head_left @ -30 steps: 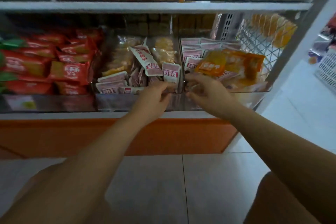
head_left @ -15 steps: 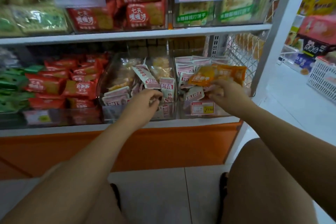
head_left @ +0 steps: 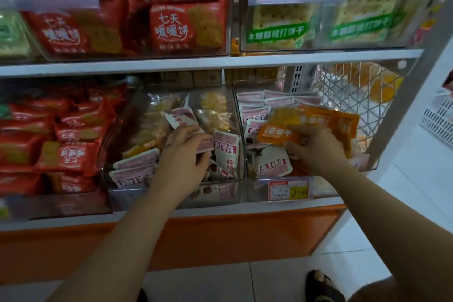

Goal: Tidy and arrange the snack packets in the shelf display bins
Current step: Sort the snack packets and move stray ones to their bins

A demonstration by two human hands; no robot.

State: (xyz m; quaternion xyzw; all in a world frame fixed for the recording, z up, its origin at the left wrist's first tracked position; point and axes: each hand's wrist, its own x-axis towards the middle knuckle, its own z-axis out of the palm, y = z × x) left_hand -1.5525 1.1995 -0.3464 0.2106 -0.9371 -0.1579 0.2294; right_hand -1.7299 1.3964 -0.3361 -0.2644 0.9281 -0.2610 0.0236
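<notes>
Both arms reach forward to the lower shelf. The left hand, palm down, curls its fingers round a pink-and-white packet in the middle clear bin. The right hand grips orange packets above the right bin.

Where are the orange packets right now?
Head view, lower shelf, right-hand clear bin: the orange packets lie atop the white-and-pink packets, held by the right hand, beside the wire mesh panel.
</notes>
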